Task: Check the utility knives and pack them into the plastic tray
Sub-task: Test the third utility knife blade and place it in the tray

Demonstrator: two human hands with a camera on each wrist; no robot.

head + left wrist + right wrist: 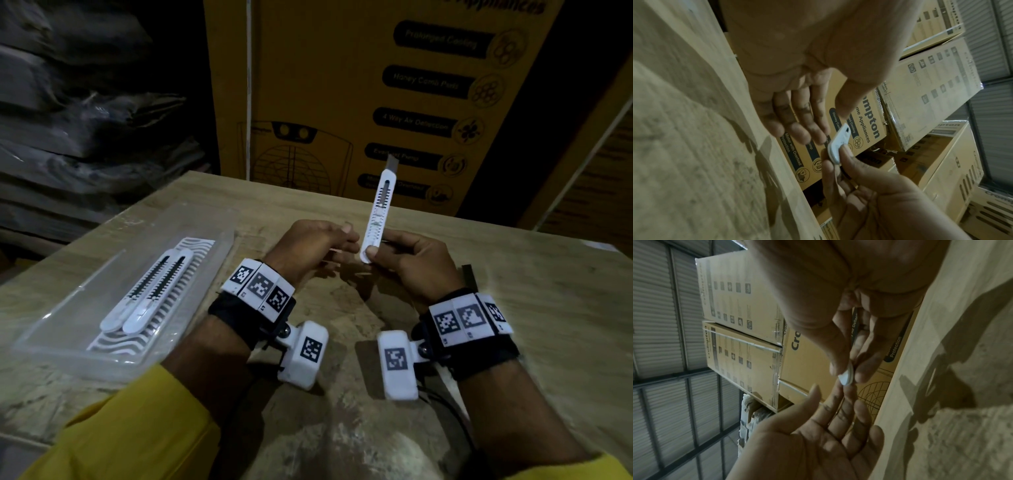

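Observation:
A white utility knife [378,212] stands nearly upright above the table, its blade [392,162] pushed out at the top. My right hand [411,260] pinches its lower end between thumb and fingers; that rounded end shows as the knife's end [837,146] and again as the knife's end [846,375]. My left hand [318,246] is beside it, fingers straight and relaxed, holding nothing, with its fingertips [807,133] close to the knife. On the left lies a clear plastic tray [61,329] with two white utility knives [147,291] side by side in it.
A wooden table [531,308] with a worn pale patch near me carries everything. A large yellow cardboard box [342,85] stands behind it, with more stacked boxes [931,97] around. Dark wrapped bundles [85,120] are piled at the far left.

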